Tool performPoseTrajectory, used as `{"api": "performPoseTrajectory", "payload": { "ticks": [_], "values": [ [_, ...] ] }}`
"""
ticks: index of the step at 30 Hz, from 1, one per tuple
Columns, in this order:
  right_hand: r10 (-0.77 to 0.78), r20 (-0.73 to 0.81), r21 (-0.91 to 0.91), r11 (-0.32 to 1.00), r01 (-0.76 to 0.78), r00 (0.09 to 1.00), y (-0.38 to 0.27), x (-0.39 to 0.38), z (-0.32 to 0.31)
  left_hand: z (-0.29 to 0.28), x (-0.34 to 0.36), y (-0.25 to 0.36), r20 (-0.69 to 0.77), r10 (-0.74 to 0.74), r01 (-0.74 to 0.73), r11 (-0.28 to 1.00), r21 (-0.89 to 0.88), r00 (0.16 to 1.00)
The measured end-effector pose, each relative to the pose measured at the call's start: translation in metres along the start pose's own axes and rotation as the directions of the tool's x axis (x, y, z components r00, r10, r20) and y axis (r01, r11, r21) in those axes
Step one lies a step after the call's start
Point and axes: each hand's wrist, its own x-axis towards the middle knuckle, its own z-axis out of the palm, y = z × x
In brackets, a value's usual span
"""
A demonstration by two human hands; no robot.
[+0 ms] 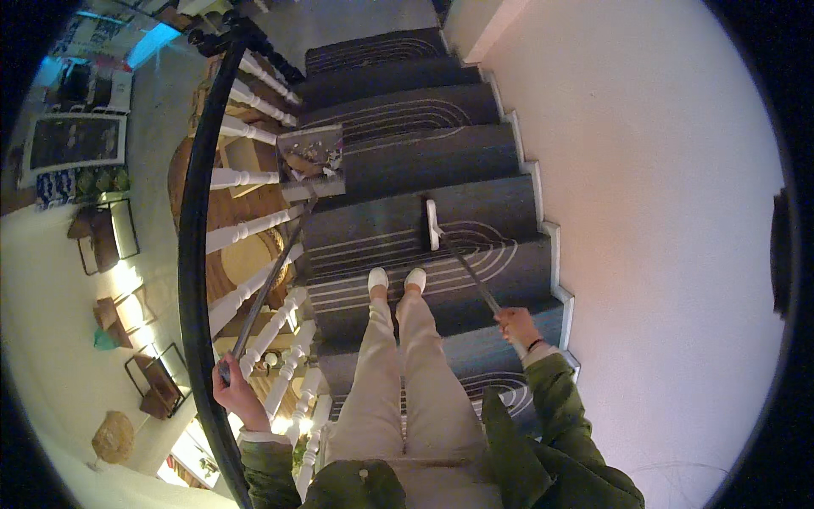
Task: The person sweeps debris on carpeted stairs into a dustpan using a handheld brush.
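Observation:
A long-handled broom point(433, 224) rests its white-backed head on the grey stair carpet, ahead of my feet and a little to the right. My right hand point(517, 326) is closed around its thin pole. On the left, my left hand point(240, 397) grips the upper end of a long dustpan handle beside the black handrail. That handle runs down to the dustpan point(314, 188), which sits against the white balusters at the left end of a step. Scraps and brownish debris lie in the pan.
Dark carpeted stairs point(373, 212) with pale curved lines descend ahead. A white wall point(653, 212) borders them on the right. To the left run the black handrail point(193, 212) and white balusters point(246, 229), with a lower room beyond. My white shoes point(378, 278) stand on a step.

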Motion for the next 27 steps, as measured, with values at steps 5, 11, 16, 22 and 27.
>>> {"api": "performPoseTrajectory", "payload": {
  "ticks": [5,11,16,22,27],
  "values": [
    [0.164,0.396,0.658,0.635,-0.404,0.903,0.082,-0.025,0.113,0.004,0.009,0.001,0.025,0.057,-0.057,0.998,-0.031,0.998],
    [0.06,0.384,-0.428,0.896,0.12,0.921,0.001,0.061,0.239,0.009,0.024,0.018,0.156,0.189,-0.195,0.981,0.019,0.969],
    [-0.728,0.477,-0.13,0.496,0.858,0.493,0.063,0.129,0.083,0.031,0.031,0.046,0.372,0.312,-0.368,0.926,0.087,0.874],
    [0.065,0.016,0.067,0.996,-0.066,0.998,-0.013,0.007,-0.063,0.056,0.029,0.036,0.501,0.383,-0.534,0.821,0.199,0.776],
    [0.008,-0.105,0.092,0.996,0.001,0.994,-0.007,-0.045,-0.088,0.106,0.026,0.034,0.712,0.375,-0.699,0.679,0.225,0.594]
  ]
}}
